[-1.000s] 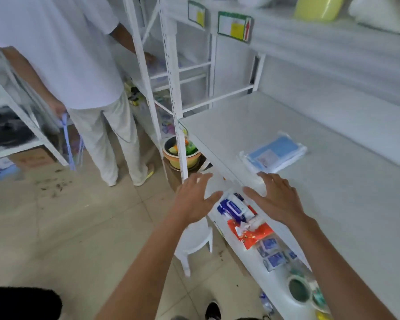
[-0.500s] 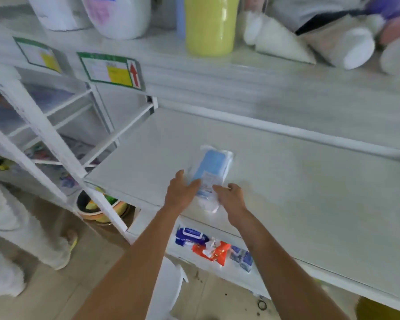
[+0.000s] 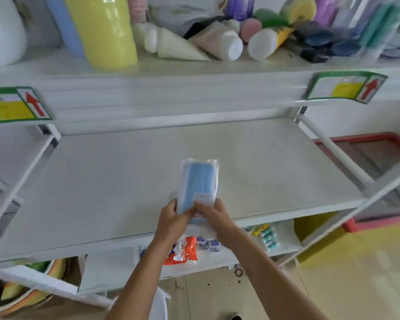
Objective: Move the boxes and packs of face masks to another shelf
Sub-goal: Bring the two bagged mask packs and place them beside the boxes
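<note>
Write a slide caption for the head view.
Both hands, left and right, grip the near end of a mask pack over a white shelf.

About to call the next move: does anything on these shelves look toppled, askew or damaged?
On the top shelf, several tubes and a white cone lie tipped over in a loose heap beside the upright yellow roll. The mask pack, held at its near end by both hands, looks intact.
</note>
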{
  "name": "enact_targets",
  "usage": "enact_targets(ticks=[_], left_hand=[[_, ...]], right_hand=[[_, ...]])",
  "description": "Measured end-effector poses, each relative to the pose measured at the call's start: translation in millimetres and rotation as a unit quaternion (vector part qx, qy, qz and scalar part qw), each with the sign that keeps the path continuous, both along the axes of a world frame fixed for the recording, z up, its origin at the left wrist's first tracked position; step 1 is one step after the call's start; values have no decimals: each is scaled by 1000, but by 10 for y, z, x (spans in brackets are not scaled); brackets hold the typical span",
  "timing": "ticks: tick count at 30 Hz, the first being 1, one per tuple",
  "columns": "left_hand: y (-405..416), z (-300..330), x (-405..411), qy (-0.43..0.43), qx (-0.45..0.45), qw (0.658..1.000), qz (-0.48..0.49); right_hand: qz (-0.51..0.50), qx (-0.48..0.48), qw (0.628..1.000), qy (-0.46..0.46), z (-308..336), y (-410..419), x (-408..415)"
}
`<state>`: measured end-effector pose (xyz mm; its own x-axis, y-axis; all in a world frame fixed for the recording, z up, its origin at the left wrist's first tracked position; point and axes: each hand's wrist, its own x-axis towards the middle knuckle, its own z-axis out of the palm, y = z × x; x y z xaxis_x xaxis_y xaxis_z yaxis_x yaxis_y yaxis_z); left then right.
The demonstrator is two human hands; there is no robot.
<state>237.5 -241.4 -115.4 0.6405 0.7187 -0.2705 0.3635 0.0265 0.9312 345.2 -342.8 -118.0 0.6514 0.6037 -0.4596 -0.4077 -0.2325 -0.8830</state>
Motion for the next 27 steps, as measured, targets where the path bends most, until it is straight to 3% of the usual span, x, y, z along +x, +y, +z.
enact_targets(ticks=[10, 17, 27], left_hand=[[-1875, 118, 1004, -62, 15, 965, -255], [-3617, 82, 1577, -58, 9, 899, -433], [-5645, 11, 2080, -55, -88, 800, -591]], right_hand=[[-254, -11, 966, -42, 235, -2277, 335], [-430, -7, 902, -29, 263, -4118, 367], [-543, 62, 838, -1, 127, -6202, 385]])
